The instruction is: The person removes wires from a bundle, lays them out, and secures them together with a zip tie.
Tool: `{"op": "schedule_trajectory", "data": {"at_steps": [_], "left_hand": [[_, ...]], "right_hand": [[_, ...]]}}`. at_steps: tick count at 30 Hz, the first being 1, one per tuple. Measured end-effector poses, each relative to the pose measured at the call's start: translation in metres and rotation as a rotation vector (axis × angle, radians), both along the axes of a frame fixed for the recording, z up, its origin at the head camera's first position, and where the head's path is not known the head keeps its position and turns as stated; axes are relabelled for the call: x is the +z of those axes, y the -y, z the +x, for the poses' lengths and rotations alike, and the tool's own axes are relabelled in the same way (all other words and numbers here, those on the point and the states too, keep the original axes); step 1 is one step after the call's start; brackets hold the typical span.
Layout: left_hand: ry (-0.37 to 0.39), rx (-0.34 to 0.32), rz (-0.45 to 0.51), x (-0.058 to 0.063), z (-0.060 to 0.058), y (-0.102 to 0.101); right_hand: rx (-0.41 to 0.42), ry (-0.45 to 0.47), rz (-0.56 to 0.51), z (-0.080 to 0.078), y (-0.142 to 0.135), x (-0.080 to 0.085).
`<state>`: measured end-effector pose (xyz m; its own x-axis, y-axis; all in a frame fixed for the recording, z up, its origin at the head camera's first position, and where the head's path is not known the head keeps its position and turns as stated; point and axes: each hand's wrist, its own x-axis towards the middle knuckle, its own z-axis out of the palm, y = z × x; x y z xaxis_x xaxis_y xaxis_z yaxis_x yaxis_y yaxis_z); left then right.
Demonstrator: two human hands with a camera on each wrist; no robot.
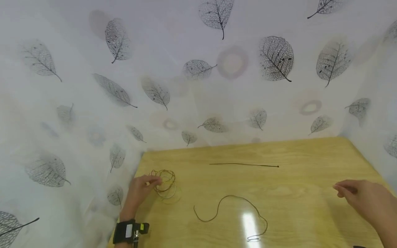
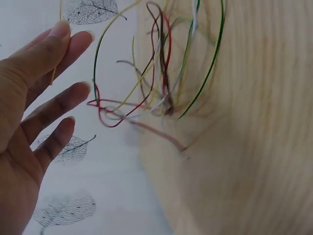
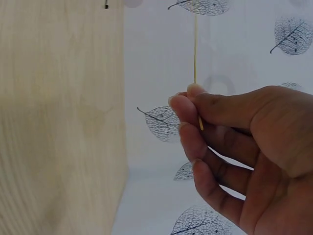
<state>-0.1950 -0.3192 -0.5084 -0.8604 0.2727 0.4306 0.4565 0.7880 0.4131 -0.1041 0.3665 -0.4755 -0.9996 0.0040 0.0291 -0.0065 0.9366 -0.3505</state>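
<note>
My left hand [image 1: 139,193] is at the left side of the table, beside a loose bundle of coloured cords [image 2: 162,58] in red, green, yellow, white and brown. Its thumb and index finger pinch the end of a thin yellow cord [image 2: 60,13], while the other fingers spread apart. Far over at the right edge, my right hand [image 1: 364,199] pinches a thin yellow cord [image 3: 195,54] between thumb and fingertips, a short tip sticking out below. The remaining fingers curl loosely. In the head view the yellow cord between the hands is too thin to make out.
A dark cord [image 1: 231,196] lies in a wavy line on the wooden table [image 1: 297,155]. Farther back lies a nearly straight dark cord [image 1: 245,164] with a small knob at its right end. Leaf-patterned white sheeting [image 1: 192,100] surrounds the table.
</note>
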Motion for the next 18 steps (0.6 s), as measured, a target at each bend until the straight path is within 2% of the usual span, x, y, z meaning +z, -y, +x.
{"op": "schedule_trajectory", "data": {"at_steps": [2, 6, 12, 14, 18], "left_hand": [[0.030, -0.007, 0.014, -0.006, 0.002, 0.000], [0.092, 0.024, -0.007, -0.014, 0.007, -0.002], [0.276, 0.090, -0.015, -0.017, 0.015, -0.011], [0.317, 0.091, -0.005, -0.017, 0.017, -0.017], [0.276, 0.017, -0.030, -0.020, 0.016, -0.028]], "right_hand": [[-0.003, 0.015, 0.000, 0.001, -0.004, -0.006], [-0.007, 0.051, -0.005, 0.004, -0.008, -0.013], [-0.011, 0.156, -0.010, 0.003, -0.017, -0.016], [0.000, 0.208, -0.014, 0.002, -0.019, -0.019], [0.016, 0.315, -0.037, 0.000, -0.022, -0.026]]}}
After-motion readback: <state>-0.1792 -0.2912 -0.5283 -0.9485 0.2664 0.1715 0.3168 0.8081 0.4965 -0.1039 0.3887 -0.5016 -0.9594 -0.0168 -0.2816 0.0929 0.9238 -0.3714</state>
